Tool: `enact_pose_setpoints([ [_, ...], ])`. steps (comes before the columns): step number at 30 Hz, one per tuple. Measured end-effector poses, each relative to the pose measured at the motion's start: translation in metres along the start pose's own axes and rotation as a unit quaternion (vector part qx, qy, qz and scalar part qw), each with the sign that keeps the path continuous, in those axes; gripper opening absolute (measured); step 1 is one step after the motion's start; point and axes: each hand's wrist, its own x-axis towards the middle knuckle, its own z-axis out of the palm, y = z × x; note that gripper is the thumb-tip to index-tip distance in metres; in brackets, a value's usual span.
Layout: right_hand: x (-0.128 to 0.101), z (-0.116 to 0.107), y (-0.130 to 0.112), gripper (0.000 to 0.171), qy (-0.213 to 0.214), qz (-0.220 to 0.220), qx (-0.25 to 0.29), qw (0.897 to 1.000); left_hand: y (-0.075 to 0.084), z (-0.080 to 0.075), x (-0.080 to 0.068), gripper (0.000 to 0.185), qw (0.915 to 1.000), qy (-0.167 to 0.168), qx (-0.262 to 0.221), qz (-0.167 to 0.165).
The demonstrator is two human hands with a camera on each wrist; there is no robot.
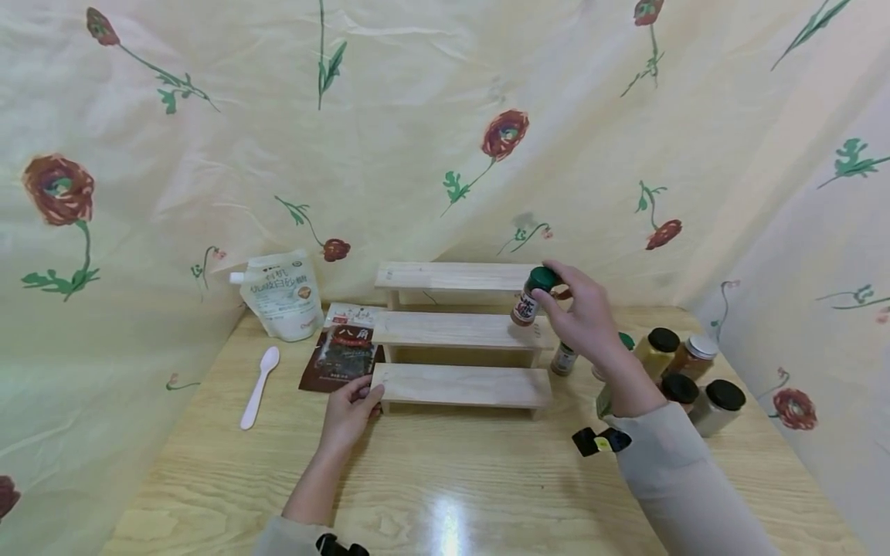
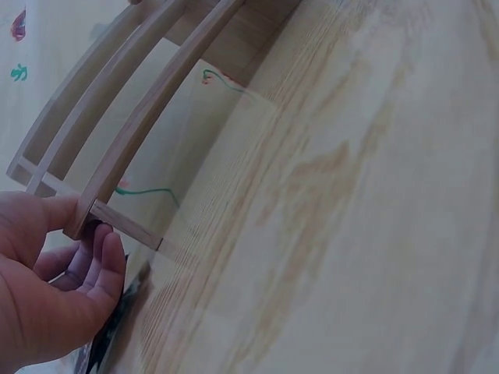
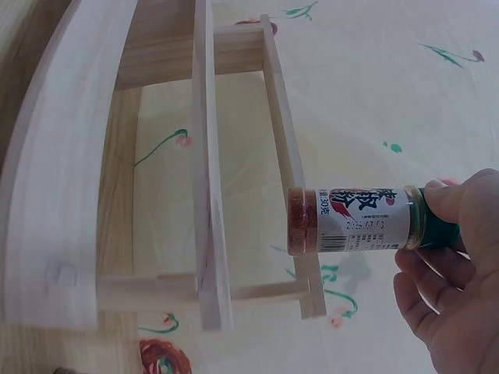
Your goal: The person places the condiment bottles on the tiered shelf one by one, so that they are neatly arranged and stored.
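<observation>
The right hand (image 1: 580, 313) pinches a small spice bottle (image 1: 531, 298) by its green cap (image 1: 541, 278), fingers and thumb curled round the cap end, so the bottle hangs below and to the left of the palm in the head view. It is held in the air at the right end of a three-step wooden rack (image 1: 462, 332), just above the middle step and near the edge of the top one; whether its base touches the wood is hard to tell from these angles. The bottle's long axis runs close to upright, leaning a little, with the cap uppermost and the base with its reddish powder pointing down toward the rack. In the right wrist view the labelled body (image 3: 351, 220) sticks straight out from the fingertips (image 3: 446, 204), across the rack's slats. The left hand (image 1: 350, 409) rests on the wooden table (image 1: 445, 479) at the left end of the lowest step, thumb on top of the board and fingers curled under its end, gripping it; it is well apart from the bottle. More jars (image 1: 684, 378) stand clustered behind the right forearm.
</observation>
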Motion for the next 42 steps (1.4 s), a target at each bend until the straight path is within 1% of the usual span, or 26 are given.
enact_pose_setpoints([
  [5, 0.012, 0.008, -0.004, 0.046, -0.002, -0.013, 0.001, 1.000, 0.001, 0.001, 0.001, 0.039, 1.0000, -0.001, -0.001, -0.002],
  [13, 0.033, 0.019, -0.012, 0.045, -0.014, -0.031, 0.031, 0.999, 0.002, 0.000, 0.000, 0.042, 0.9999, -0.010, -0.010, -0.006],
  [20, 0.046, 0.027, -0.020, 0.048, -0.023, -0.025, 0.033, 0.999, 0.004, 0.000, 0.000, 0.044, 0.9998, -0.013, -0.015, -0.010],
  [31, 0.067, 0.043, -0.027, 0.042, -0.033, -0.010, 0.052, 0.998, 0.000, 0.000, 0.003, 0.040, 0.9998, -0.010, -0.014, -0.007],
  [36, 0.075, 0.051, -0.029, 0.043, -0.038, -0.014, 0.047, 0.998, -0.001, 0.000, 0.003, 0.039, 0.9999, -0.010, -0.007, -0.002],
  [42, 0.086, 0.057, -0.034, 0.045, -0.051, -0.012, 0.052, 0.997, -0.001, 0.000, 0.004, 0.039, 0.9999, -0.014, -0.007, 0.000],
])
